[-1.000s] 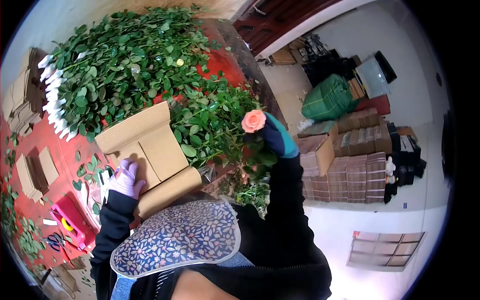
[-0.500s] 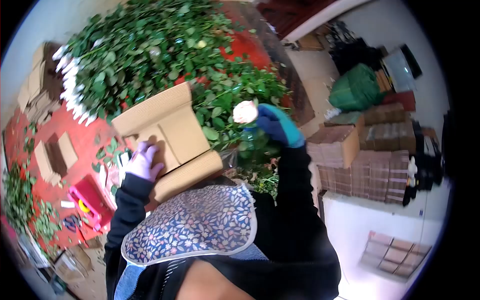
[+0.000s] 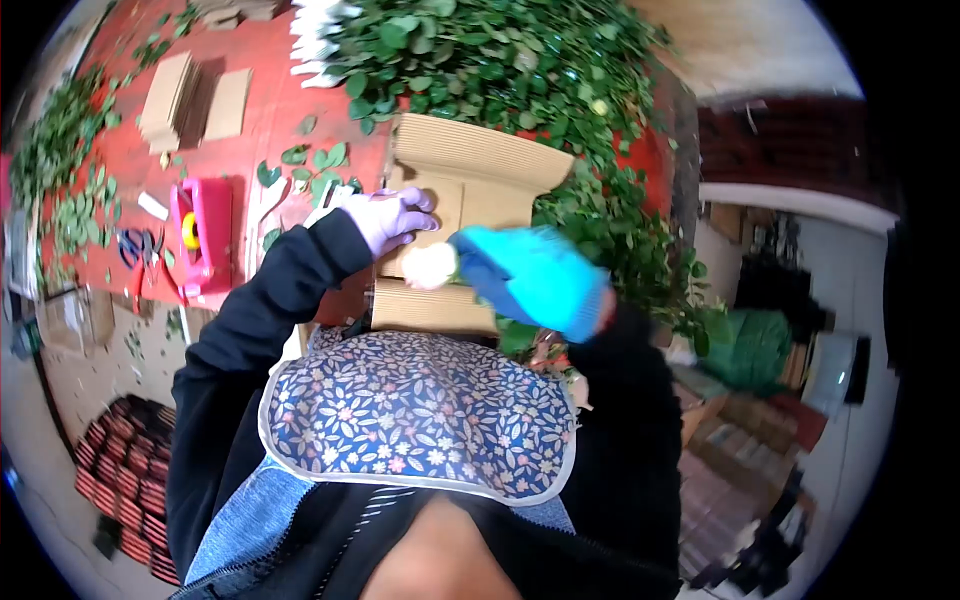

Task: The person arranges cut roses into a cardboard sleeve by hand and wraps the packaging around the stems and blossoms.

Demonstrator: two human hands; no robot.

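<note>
While the left hand [image 3: 393, 217] rests on the cardboard wrap [image 3: 465, 200], the right hand [image 3: 535, 280] grasps a pale rose [image 3: 430, 266] above it.
Motion blur washes out the petals beside the left hand, and the blue glove conceals the upper stem and most of the gripping fingers; whether the left fingers, loosely bent, also pinch the cardboard, I cannot tell. On the red table [image 3: 270, 100], the leafy stems [image 3: 480, 60] and their white-wrapped ends [image 3: 315, 45] are cut off by the top edge.
</note>
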